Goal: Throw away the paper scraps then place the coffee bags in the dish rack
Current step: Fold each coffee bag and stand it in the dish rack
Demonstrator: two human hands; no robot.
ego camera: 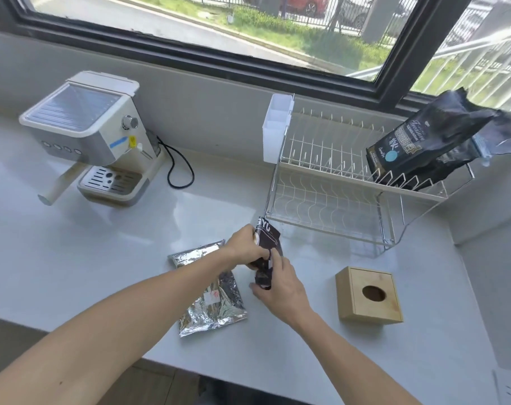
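Both my hands hold a small dark coffee bag upright above the counter, just in front of the dish rack. My left hand grips its upper part and my right hand grips its lower end. A silver foil coffee bag lies flat on the counter under my left forearm. A large black coffee bag leans in the right end of the rack's upper tier, with another dark bag behind it. No paper scraps are visible.
A cream espresso machine with a black cord stands at the back left. A wooden box with a round hole sits right of my hands. A white cutlery holder hangs on the rack's left end. The counter's front edge is near.
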